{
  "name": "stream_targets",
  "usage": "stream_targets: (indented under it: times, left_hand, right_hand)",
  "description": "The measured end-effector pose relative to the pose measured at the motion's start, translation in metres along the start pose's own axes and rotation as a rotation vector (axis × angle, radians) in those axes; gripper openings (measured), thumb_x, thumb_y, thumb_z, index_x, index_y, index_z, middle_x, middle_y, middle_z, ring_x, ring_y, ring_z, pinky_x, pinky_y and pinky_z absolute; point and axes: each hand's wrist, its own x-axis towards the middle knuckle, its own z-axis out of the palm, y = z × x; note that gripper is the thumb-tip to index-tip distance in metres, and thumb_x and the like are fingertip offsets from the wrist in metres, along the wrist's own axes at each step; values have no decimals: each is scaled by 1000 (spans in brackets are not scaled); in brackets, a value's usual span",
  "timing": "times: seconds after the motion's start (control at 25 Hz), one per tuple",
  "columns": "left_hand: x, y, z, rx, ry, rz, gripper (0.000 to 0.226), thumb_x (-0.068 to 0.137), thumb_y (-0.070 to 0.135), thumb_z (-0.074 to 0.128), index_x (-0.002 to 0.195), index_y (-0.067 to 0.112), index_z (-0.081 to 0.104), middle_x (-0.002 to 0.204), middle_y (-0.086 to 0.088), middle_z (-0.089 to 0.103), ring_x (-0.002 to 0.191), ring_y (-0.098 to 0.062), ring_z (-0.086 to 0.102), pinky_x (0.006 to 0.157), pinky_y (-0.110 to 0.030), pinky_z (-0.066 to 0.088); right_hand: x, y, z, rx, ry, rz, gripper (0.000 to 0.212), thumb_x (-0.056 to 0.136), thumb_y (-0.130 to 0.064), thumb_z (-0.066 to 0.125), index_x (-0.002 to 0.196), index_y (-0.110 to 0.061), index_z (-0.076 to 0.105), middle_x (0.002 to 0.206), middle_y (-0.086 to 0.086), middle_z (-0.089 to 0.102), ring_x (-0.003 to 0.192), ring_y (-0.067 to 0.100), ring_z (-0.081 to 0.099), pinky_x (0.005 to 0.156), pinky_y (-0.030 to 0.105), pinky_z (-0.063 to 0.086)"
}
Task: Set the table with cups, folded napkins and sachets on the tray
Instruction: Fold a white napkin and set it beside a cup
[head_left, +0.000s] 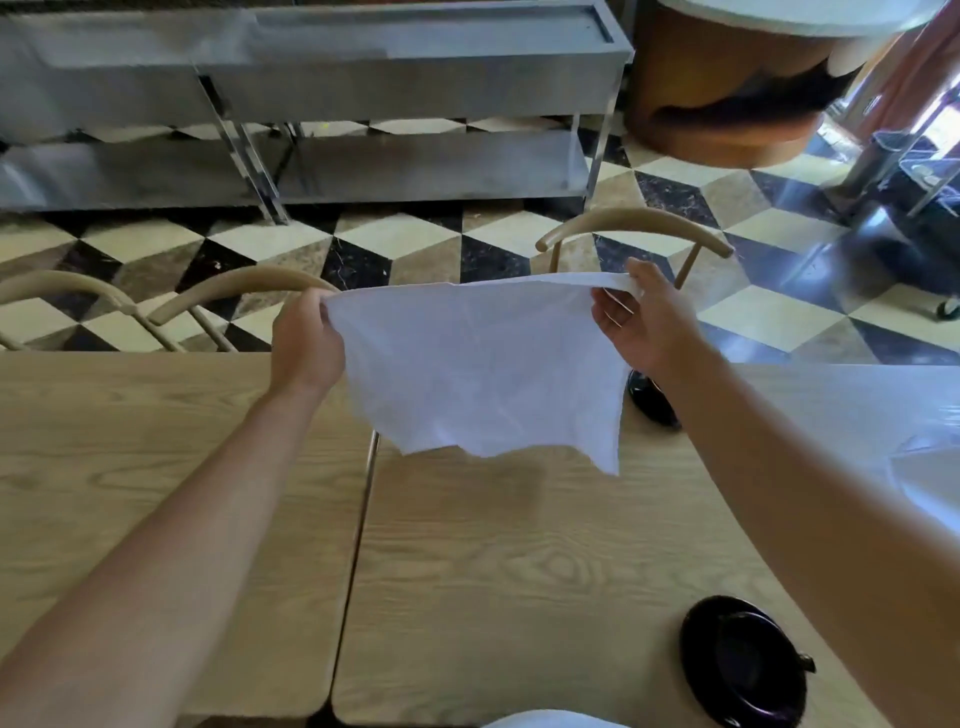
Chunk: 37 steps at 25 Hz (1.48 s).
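Fingers of my left hand (306, 343) and right hand (636, 317) each pinch a top corner of the white napkin (478, 374), which hangs limp between them above the wooden table (467, 561). I judge it light and floppy, best gripped at corners. Black cups (743, 662) sit below.

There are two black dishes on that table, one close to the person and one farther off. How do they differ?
The near black dish shows whole, between the right arm and the table's front edge; the far black dish is half hidden behind the white napkin and the right hand. The near one looks larger, though nearness may explain that. Both are glossy black and rest on the same wooden table.
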Motion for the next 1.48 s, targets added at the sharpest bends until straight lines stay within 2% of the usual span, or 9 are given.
stream_targets:
  times: [0.12,0.28,0.48,0.68,0.96,1.12,1.28,1.4,1.48]
  left_hand:
    - [48,27,-23,52,-27,120,21,91,1,43,93,5,64,98,-11,59,90,-26,50,74,-34,36]
    - [90,50,-67,34,136,280,22,98,17,50,101,7,70,99,-11,71,86,-17,55,74,-31,41]
    - [56,28,-84,-50,205,414,20,98,26,63,104,10,74,94,-1,70,85,-5,57,74,-23,43]
    - [-40,-44,-60,-70,19,494,7,98,27,67,98,22,71,92,1,67,84,-8,60,78,-7,41]
    - [-208,-167,-18,210,-408,681,33,103,27,50,87,9,71,87,-4,59,76,-23,60,75,-26,42]
    - [-276,-194,-7,147,-636,547,44,107,34,39,84,10,68,94,-3,64,90,-20,61,87,-30,45]
    - [-309,-200,-10,127,-709,322,55,106,52,31,87,15,68,87,9,64,80,-10,60,74,-26,46]
    - [-305,-203,-12,138,-687,119,18,101,28,59,98,16,73,94,10,68,88,-9,62,75,-26,49]
    - [-287,-200,-6,142,-633,29,16,96,6,64,107,12,75,101,2,70,93,-14,63,79,-29,46]
  right_hand:
    - [13,-36,31,-33,-69,-58,13,92,-25,71,99,-15,68,98,10,74,89,24,75,75,35,60]
    - [13,-83,57,63,-140,-156,24,92,-23,73,111,-12,64,117,17,68,97,30,77,84,42,62]
    - [-13,-68,20,70,-144,-146,16,97,-20,68,108,-9,62,105,14,70,99,31,74,82,41,62]
    - [-46,24,-74,-72,42,60,15,98,-20,66,112,-15,65,96,5,79,86,21,78,68,35,63]
    - [-111,168,-220,-348,339,468,16,93,-15,74,102,-7,65,97,8,75,66,23,77,49,26,57]
    - [-143,210,-257,-555,410,554,21,92,-2,71,112,2,62,111,15,70,68,31,77,50,30,59]
    - [-158,224,-268,-749,440,453,8,93,-3,67,99,-8,70,111,17,67,73,32,74,52,31,59]
    - [-158,222,-267,-672,385,440,28,97,0,52,92,-6,79,106,16,68,83,38,77,55,32,59]
    - [-153,216,-264,-577,335,437,47,88,13,33,102,0,76,104,18,73,90,36,77,65,35,58]
